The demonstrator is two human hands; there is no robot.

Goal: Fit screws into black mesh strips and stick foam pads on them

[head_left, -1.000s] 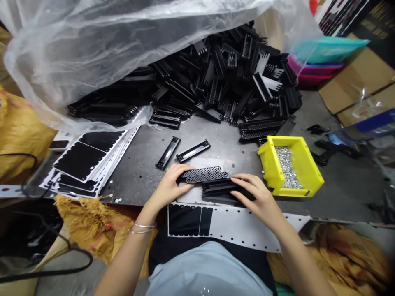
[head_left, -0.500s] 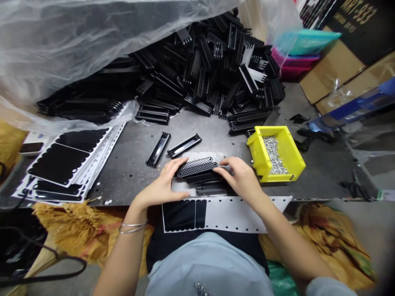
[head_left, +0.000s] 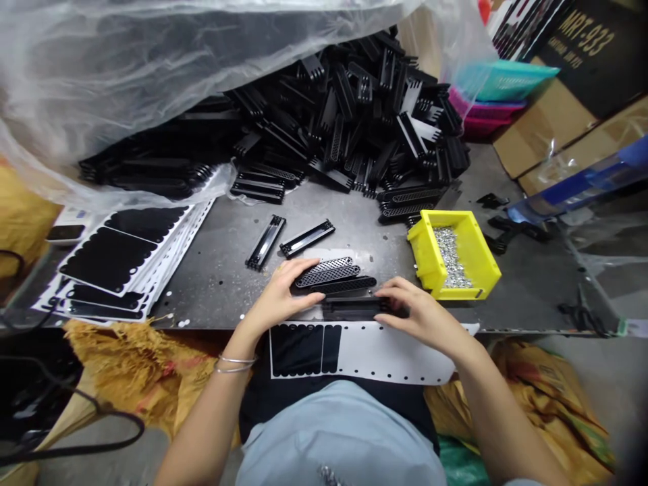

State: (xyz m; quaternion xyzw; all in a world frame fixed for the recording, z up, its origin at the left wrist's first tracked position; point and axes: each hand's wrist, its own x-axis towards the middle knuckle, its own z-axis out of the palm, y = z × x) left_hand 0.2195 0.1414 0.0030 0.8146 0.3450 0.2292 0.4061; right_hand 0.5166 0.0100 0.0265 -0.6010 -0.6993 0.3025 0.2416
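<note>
Around the left ends of several black plastic strips with a mesh-like pattern [head_left: 329, 271] is my left hand [head_left: 276, 297], thumb below and fingers above. One more patterned strip [head_left: 349, 284] sticks out to the right under them. My right hand [head_left: 425, 312] pinches the right end of a smooth dark part [head_left: 354, 308] closer to me; the fingers partly hide that end. Two slim black frames lie behind my hands, an upright-angled one [head_left: 266, 241] and a slanted one [head_left: 307, 238]. A white sheet with black stickers [head_left: 395, 351] lies across my lap at the table edge.
A yellow bin [head_left: 478, 260] of small metal pieces stands to the right. Behind is a big heap of black plastic parts [head_left: 344, 115] spilling from a clear plastic bag [head_left: 152, 61]. Sticker sheets [head_left: 119, 250] are stacked left; scissors [head_left: 582, 310] lie far right.
My right hand has moved right and toward me, from the patterned strips to the lower dark part. A patterned strip now juts out further right. My left hand's thumb has closed in on the strips.
</note>
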